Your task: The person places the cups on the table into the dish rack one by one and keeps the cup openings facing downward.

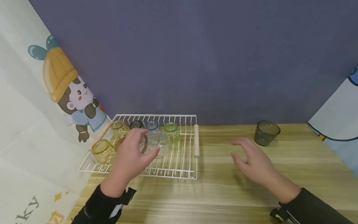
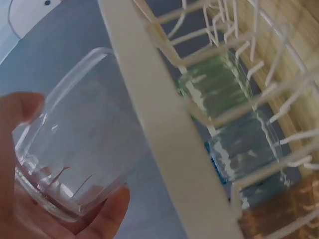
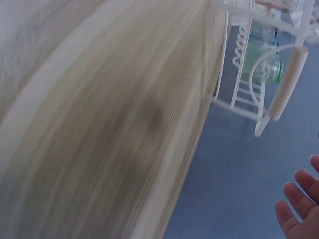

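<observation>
My left hand (image 1: 131, 155) is over the white wire rack (image 1: 173, 177), gripping a clear glass (image 2: 89, 134) between thumb and fingers. In the head view that clear glass (image 1: 160, 144) shows faintly past the thumb, above the wires. My right hand (image 1: 255, 163) is in the air over the table, fingers loosely bent and holding nothing. Just beyond it, a dark grey glass (image 1: 267, 133) stands upright on the table. In the right wrist view only some fingertips of the right hand (image 3: 301, 204) appear at the lower right.
Upside-down glasses stand in the rack: yellow (image 1: 103, 152), another yellow (image 1: 119, 129), dark (image 1: 136, 124), blue (image 1: 152, 125) and green (image 1: 171, 130). An amber one is partly behind my left hand. The rack's wooden handle (image 1: 196, 141) faces right. A dark blue wall (image 1: 195, 62) rises behind.
</observation>
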`<state>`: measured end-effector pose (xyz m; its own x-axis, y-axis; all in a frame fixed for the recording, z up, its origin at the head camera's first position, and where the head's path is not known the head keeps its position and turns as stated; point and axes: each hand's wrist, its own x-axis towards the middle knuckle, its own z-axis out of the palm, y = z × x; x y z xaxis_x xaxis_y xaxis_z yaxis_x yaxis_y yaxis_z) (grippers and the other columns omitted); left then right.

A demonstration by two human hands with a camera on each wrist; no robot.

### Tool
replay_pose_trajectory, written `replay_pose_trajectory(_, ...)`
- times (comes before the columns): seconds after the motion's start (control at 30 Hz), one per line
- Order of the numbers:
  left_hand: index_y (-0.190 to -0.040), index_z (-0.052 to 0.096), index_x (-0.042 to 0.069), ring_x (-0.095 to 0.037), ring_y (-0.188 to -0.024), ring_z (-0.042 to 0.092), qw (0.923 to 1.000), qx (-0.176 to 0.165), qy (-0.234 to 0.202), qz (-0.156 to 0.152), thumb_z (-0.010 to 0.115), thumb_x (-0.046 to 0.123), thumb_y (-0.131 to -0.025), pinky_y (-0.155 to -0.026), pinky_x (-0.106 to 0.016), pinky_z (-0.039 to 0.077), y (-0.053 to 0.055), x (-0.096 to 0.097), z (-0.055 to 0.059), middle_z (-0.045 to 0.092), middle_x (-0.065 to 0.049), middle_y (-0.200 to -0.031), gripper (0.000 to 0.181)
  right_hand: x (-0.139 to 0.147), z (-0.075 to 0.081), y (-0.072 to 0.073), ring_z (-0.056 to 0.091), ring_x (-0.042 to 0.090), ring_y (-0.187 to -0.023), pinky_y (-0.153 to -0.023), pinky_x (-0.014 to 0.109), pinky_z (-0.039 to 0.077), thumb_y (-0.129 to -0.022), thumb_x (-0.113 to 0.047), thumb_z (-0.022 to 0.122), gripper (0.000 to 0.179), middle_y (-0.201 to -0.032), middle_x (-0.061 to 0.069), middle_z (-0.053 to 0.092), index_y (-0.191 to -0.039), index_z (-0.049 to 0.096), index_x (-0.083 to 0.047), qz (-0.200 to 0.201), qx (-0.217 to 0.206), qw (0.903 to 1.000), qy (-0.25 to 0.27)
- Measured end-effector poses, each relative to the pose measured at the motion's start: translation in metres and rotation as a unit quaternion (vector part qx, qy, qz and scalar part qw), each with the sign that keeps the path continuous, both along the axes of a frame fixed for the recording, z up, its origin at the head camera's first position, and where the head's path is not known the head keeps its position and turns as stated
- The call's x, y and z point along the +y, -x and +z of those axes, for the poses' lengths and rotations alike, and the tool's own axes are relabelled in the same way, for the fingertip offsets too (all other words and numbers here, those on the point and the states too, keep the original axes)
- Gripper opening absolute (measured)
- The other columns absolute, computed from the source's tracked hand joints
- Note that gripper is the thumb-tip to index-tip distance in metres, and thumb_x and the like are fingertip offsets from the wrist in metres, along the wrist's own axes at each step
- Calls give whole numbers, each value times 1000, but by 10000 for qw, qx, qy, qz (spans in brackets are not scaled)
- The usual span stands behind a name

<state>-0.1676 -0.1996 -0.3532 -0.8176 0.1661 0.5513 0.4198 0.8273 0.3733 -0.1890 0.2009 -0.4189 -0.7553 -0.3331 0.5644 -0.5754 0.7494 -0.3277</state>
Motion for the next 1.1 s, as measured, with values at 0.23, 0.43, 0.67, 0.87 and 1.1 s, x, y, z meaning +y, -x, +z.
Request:
replay_pose_trajectory(0.23, -144, 46, 9, -17, -87, 54, 9929, -357, 1136, 11, 68, 49, -82, -75, -38, 53, 6, -3, -2, 54, -5, -121, 77, 39, 13, 25, 52, 35, -111, -89, 57, 45, -89, -19, 67, 36, -119, 15, 58, -120, 59, -3, -533, 132, 9975, -436)
replay_pose_trajectory(0.43, -145, 45, 9, -15, -81, 50, 9819, -277, 1868, -153, 66, 47, -81, -68, -34, 50, 12, -4, -6, 56, -5, -116, 78, 85, 29, 53, 45, 48, -111, -86, 65, 39, -92, -19, 62, 38, -121, 28, 52, -120, 56, 5, -1174, -36, 9904, -733)
replay_pose_trajectory(0.67, -142, 48, 6, -14, -85, 54, 9714, -429, 2322, -253, 66, 43, -80, -70, -33, 51, 19, -5, -12, 57, -3, -114, 75, 119, 30, 75, 38, 54, -113, -87, 70, 34, -95, -34, 58, 56, -125, 34, 44, -129, 48, 10, -1724, -421, 9790, -1006)
replay_pose_trajectory(0.87, -140, 51, 7, -16, -91, 57, 9650, -727, 2509, -250, 66, 43, -81, -72, -34, 52, 23, -5, -14, 58, -4, -119, 71, 130, 23, 88, 31, 59, -116, -91, 74, 29, -93, -61, 49, 86, -133, 38, 34, -138, 38, 12, -1922, -1036, 9664, -1352)
replay_pose_trajectory(1.1, -139, 52, 7, -18, -96, 58, 9629, -838, 2550, -283, 64, 40, -81, -76, -36, 53, 25, -6, -15, 58, -6, -123, 67, 137, 17, 99, 26, 61, -120, -93, 77, 26, -91, -71, 41, 99, -137, 41, 28, -142, 31, 13, -1967, -1448, 9588, -1452)
